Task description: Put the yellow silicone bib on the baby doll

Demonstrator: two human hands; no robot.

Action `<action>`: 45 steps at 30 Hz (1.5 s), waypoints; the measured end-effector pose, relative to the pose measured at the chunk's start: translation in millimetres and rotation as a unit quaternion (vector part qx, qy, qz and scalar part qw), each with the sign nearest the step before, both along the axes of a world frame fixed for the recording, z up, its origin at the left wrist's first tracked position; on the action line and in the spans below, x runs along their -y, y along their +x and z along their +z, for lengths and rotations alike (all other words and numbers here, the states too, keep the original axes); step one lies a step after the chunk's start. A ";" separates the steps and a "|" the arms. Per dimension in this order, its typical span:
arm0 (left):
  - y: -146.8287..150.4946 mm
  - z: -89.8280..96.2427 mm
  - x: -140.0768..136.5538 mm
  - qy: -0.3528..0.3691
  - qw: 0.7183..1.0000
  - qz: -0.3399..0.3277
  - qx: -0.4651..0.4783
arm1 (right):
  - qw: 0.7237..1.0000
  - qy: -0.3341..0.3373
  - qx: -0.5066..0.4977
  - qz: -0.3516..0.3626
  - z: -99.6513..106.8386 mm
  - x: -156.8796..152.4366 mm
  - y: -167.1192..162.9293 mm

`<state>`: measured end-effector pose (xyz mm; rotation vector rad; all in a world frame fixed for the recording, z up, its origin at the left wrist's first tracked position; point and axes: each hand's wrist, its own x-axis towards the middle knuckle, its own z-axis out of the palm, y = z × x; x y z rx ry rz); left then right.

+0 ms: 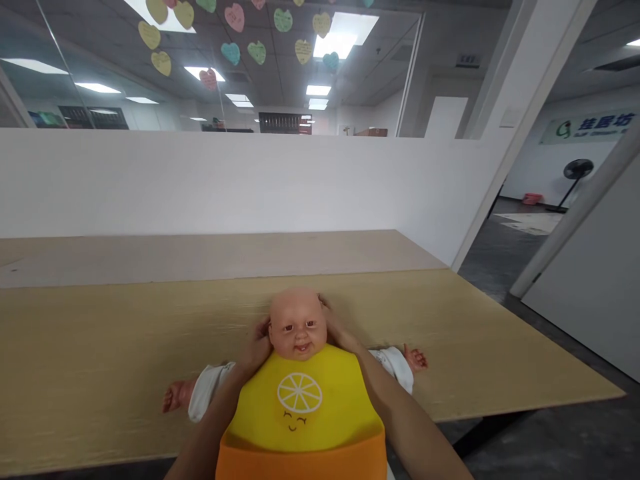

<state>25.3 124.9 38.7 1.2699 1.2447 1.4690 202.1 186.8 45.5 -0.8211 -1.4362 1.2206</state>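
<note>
A baby doll (299, 313) lies on its back on the wooden table, head toward the far side and arms spread in white sleeves. Over its chest lies a yellow bib (330, 393) with a lemon-slice print, a smiling face and an orange pocket (300, 465). My left hand (257, 347) is beside the doll's head at its neck, fingers curled in and partly hidden behind it. On the other side, my right hand (337, 328) reaches behind the doll's ear and neck, most of its fingers out of sight. Whatever lies between the fingers is hidden.
The table (100, 347) stretches to both sides, its right edge angling toward the doorway. A white wall (200, 183) with a glass window and heart-shaped notes rises behind it. At right are a door (595, 280), a black fan (578, 169) and a red basin (532, 199).
</note>
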 end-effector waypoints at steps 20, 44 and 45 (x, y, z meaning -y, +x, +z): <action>-8.9 2.2 7.2 0.008 0.984 0.157 -0.081 | 0.994 0.022 0.060 -0.091 -18.9 -31.7 -7.9; -13.6 -3.9 5.6 -0.015 0.987 0.132 -0.093 | 0.992 -0.004 0.081 -0.100 -25.1 -31.4 -3.9; -13.7 -3.9 5.6 -0.015 0.987 0.132 -0.092 | 0.991 -0.005 0.086 -0.105 -25.5 -31.6 -3.7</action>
